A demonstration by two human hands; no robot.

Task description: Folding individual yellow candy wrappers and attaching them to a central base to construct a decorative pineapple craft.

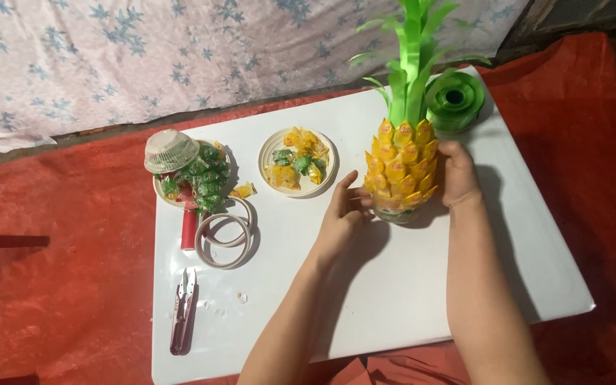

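Left hand (342,210): fingers spread and loose, tips touching the lower left side of the candy pineapple (401,170); not wrapped around it.
Right hand (458,173): palm and fingers cupped against the right side, pressing in, holding it steady.
Candy pineapple: upright on the white tabletop (393,299), toward the far right; rows of yellow wrapped candies cover the body, with a clear base showing at the bottom.
Crown: green ribbon leaves (413,60) stand tall out of the top.
Just behind: green ribbon roll (455,98), lying flat, near the right hand.
Left of the pineapple: 1 plate of yellow and green candies (298,160).
Further left: 1 plate of green candies (201,178) with a clear cup (170,150) upside down on its edge; 2 tape rings (226,232) overlapping; a red tube (189,228) beside them.
Near edge, left: thread snips (183,310), closed.
Risk: tall and top-heavy; an uneven push from 1 side could tip it.
Risk: squeezing could loosen candies in the lower rows.
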